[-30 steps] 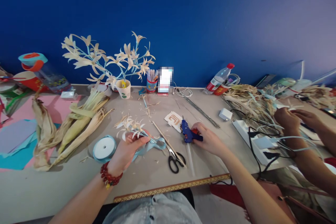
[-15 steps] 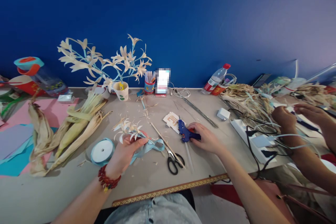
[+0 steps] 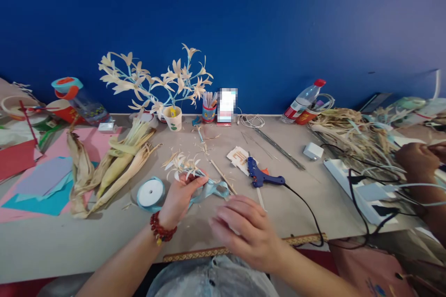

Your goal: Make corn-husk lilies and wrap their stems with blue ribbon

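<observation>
My left hand (image 3: 184,192) is closed around the stem of a small spray of cream corn-husk flowers (image 3: 184,165). Light blue ribbon (image 3: 218,189) loops out from its right side. Close to that hand lies a ribbon spool (image 3: 151,192) with a white face and blue ribbon around it. My right hand (image 3: 244,229), slightly blurred, hovers near the table's front edge, fingers loosely bent and nothing visible in them. It covers the spot where the scissors lay. A blue hot glue gun (image 3: 261,175) rests on the table, apart from both hands, its nozzle by a stained card (image 3: 238,158).
Corn husks (image 3: 116,167) and coloured paper (image 3: 43,185) lie left. Behind stand a paper cup (image 3: 173,120) of finished flowers and a phone (image 3: 227,104). Wires (image 3: 280,148), a bottle (image 3: 302,102) and a power strip (image 3: 355,192) are right, beside another person's hand (image 3: 416,158).
My right hand has let go of the glue gun and moved left and toward me, over the scissors. The left hand still holds the flower spray. The whole view has shifted.
</observation>
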`<state>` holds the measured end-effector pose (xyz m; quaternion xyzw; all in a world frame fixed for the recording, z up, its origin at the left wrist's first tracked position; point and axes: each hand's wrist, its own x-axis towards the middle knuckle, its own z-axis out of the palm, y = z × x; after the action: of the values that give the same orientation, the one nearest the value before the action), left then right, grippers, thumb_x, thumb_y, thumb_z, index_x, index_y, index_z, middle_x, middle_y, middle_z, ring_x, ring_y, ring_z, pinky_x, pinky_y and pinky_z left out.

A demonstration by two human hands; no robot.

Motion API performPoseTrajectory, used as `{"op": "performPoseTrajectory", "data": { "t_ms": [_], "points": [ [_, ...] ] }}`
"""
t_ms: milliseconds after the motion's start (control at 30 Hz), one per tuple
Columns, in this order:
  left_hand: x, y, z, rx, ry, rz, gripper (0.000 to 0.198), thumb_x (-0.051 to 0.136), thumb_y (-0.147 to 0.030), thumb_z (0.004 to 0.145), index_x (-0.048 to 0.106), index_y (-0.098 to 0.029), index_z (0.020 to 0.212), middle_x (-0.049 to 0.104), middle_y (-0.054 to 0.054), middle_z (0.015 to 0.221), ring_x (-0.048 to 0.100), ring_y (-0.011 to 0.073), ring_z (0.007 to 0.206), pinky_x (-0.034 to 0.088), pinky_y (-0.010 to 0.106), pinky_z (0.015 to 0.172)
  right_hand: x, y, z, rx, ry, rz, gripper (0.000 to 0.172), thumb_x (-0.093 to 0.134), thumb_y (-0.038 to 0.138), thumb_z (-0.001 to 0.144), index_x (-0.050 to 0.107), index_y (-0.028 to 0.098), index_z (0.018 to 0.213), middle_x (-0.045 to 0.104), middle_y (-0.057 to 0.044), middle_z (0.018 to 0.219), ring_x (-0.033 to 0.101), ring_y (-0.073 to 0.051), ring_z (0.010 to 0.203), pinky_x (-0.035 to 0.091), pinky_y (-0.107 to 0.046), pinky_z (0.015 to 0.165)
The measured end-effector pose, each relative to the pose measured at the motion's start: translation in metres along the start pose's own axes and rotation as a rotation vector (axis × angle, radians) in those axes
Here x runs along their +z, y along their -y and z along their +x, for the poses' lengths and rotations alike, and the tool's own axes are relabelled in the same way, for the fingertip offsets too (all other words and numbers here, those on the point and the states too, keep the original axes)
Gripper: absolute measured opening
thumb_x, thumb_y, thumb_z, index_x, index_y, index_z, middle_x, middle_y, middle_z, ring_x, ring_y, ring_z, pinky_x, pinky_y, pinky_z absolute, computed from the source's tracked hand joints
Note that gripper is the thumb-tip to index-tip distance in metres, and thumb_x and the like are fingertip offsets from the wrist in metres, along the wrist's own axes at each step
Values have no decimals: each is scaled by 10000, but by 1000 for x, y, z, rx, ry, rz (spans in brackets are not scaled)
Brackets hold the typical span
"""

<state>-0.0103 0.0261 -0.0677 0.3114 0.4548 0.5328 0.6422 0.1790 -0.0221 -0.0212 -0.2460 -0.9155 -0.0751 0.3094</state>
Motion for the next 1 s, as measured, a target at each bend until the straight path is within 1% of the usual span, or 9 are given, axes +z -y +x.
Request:
{"op": "performPoseTrajectory", "data": {
  "t_ms": [67,167,300,400,467,567,667,867,1000],
  "points": [
    [1,1,-1,-10,-1,-23,188,799,-268,644,718,-159,773,694,11,717,609,146,695,478,257,706,24,7,8,102,-40,-31,250,608,106,857,666,260,1046,709,-9,1061,643,-203,999,493,-353,983],
    [2,0,-4,-9,50,-35,168,770,-290,682,714,-157,768,680,17,715,603,150,701,477,264,718,53,5,13,234,-67,-61,300,564,70,863,648,274,1066,687,-30,1093,639,-239,990,493,-401,903],
    [2,-1,-4,30,95,-32,136,749,-281,707,709,-160,755,667,10,700,596,153,703,474,268,729,68,2,15,333,-96,-141,256,559,80,870,651,273,1011,684,-43,1063,614,-248,944,444,-390,785],
    [1,-3,-4,66,84,10,113,738,-274,718,711,-170,752,677,2,713,596,150,715,466,257,733,68,3,16,367,-127,-173,170,568,110,879,652,258,890,696,-37,988,591,-223,907,412,-361,750],
    [1,-3,-4,80,51,57,120,739,-280,714,712,-172,759,679,2,715,599,156,718,469,258,727,64,5,17,385,-145,-147,167,571,104,873,641,251,836,697,-35,950,583,-214,894,408,-354,747],
    [-1,-3,-7,78,15,115,130,742,-279,716,707,-175,784,672,-2,709,596,156,707,472,257,710,58,7,16,404,-195,-58,177,579,71,853,621,243,844,697,-37,909,578,-210,866,426,-356,747],
    [-2,-2,-9,54,37,131,126,728,-278,740,704,-179,815,672,1,734,592,155,719,471,254,703,51,6,14,425,-229,66,200,564,36,840,589,230,883,687,-46,902,575,-203,846,458,-363,761],
    [-3,-4,-12,23,68,212,157,713,-306,750,707,-175,836,697,36,817,618,188,786,479,271,726,38,-1,8,440,-170,249,199,516,23,849,549,219,853,644,-65,944,576,-197,849,479,-361,756],
    [-3,-7,-14,118,61,396,150,691,-320,763,694,-170,774,706,48,825,627,214,839,476,294,791,30,-6,6,440,-122,318,177,507,46,867,545,217,839,629,-67,944,572,-189,834,476,-343,738]
  ]
}}
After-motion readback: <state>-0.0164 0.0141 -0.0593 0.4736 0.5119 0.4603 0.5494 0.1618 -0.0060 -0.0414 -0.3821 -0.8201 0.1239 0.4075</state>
